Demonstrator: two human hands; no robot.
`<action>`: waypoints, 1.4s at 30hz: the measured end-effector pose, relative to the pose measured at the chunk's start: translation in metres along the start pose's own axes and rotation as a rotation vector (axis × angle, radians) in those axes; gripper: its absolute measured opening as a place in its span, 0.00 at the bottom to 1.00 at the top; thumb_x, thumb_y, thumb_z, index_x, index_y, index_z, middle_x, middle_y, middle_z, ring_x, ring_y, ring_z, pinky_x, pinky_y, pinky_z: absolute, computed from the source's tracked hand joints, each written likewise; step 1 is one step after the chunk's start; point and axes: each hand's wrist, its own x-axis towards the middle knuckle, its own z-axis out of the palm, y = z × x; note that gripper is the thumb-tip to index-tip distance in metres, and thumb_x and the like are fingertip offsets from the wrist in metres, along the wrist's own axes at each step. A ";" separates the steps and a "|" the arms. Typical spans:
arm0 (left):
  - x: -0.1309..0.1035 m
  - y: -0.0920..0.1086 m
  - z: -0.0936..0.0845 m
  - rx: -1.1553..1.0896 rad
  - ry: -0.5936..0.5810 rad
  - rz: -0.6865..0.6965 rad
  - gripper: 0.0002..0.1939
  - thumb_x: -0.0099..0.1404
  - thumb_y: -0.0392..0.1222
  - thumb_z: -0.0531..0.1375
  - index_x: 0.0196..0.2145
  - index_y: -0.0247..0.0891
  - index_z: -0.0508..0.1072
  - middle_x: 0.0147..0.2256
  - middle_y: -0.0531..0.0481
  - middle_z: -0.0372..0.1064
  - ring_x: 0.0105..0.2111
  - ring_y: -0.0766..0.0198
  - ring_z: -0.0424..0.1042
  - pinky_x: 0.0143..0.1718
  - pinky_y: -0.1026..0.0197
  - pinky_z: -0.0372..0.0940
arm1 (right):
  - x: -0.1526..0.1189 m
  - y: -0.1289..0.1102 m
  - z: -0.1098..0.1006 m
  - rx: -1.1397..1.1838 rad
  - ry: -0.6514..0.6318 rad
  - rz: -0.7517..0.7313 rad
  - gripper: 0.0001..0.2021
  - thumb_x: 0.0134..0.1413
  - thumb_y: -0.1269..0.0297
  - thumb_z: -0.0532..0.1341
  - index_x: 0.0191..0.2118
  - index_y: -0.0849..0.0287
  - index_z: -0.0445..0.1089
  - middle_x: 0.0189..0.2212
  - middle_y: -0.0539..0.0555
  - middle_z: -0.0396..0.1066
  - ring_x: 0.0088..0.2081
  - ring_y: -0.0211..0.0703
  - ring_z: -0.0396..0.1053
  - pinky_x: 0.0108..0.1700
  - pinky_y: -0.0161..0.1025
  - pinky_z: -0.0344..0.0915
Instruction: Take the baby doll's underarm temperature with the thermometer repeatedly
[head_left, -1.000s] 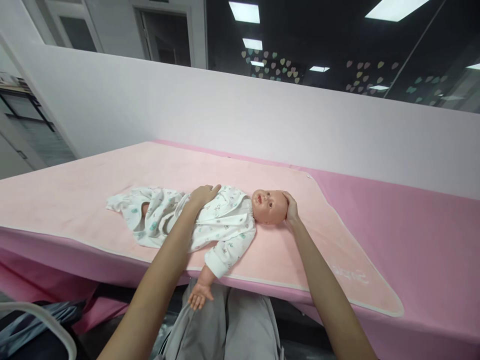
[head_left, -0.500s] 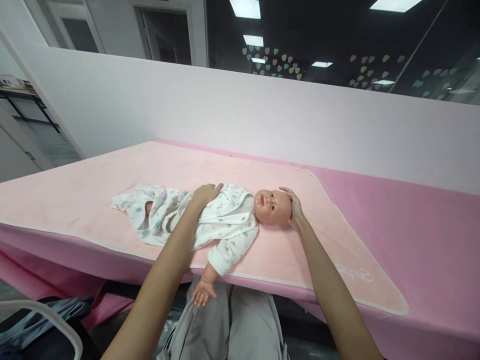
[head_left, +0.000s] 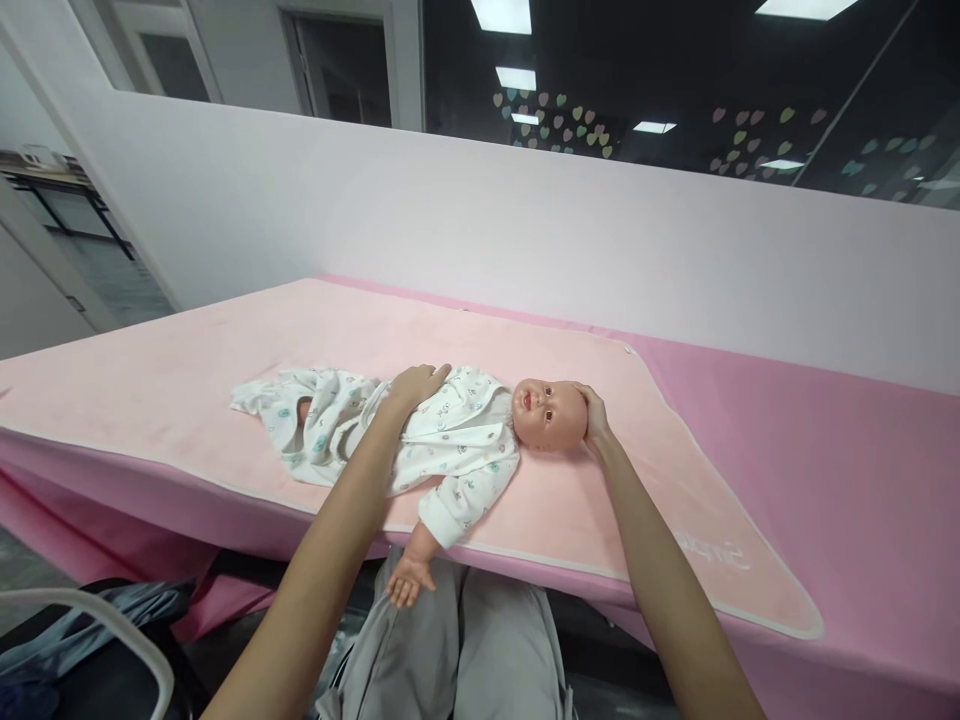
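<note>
A baby doll [head_left: 480, 430] in a white printed outfit lies on its back, its head [head_left: 551, 414] to the right and legs to the left. My left hand [head_left: 420, 385] rests flat on the doll's torso, fingers stretched out. Against the crown of the head lies my right hand [head_left: 594, 412], open and curved to its shape; some of its fingers are hidden behind the head. One doll arm [head_left: 414, 570] hangs over the near table edge, palm showing. A bare bit of leg peeks out among the loose trouser folds.
A peach mat [head_left: 675, 480] with a white border covers part of the pink tabletop [head_left: 862, 480]. Behind it rises a white wall [head_left: 450, 230] with a dark window above. My grey-trousered knees [head_left: 495, 640] are under the near edge. A chair armrest [head_left: 127, 625] stands lower left.
The fingers of my right hand have come down closer onto the doll's head. My left hand stays on the torso. The whole view has shifted slightly.
</note>
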 end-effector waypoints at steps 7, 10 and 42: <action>0.000 0.001 0.000 0.002 -0.002 0.002 0.34 0.62 0.61 0.38 0.46 0.36 0.72 0.49 0.38 0.69 0.48 0.46 0.67 0.44 0.53 0.61 | 0.007 0.001 0.002 0.015 0.171 -0.120 0.11 0.41 0.55 0.59 0.29 0.56 0.73 0.30 0.51 0.76 0.39 0.53 0.72 0.46 0.48 0.66; -0.001 0.001 -0.001 0.001 0.002 0.005 0.34 0.62 0.61 0.38 0.47 0.36 0.71 0.48 0.38 0.69 0.48 0.46 0.67 0.44 0.53 0.61 | 0.004 0.000 0.004 0.019 0.110 -0.035 0.13 0.41 0.54 0.59 0.27 0.58 0.74 0.29 0.54 0.76 0.39 0.56 0.71 0.45 0.49 0.67; -0.005 0.001 -0.003 0.003 0.030 0.027 0.33 0.62 0.60 0.38 0.45 0.36 0.72 0.46 0.39 0.70 0.45 0.47 0.68 0.42 0.54 0.61 | 0.006 0.003 0.008 -0.160 0.265 -0.393 0.09 0.45 0.58 0.59 0.28 0.57 0.72 0.35 0.52 0.74 0.42 0.45 0.69 0.52 0.43 0.61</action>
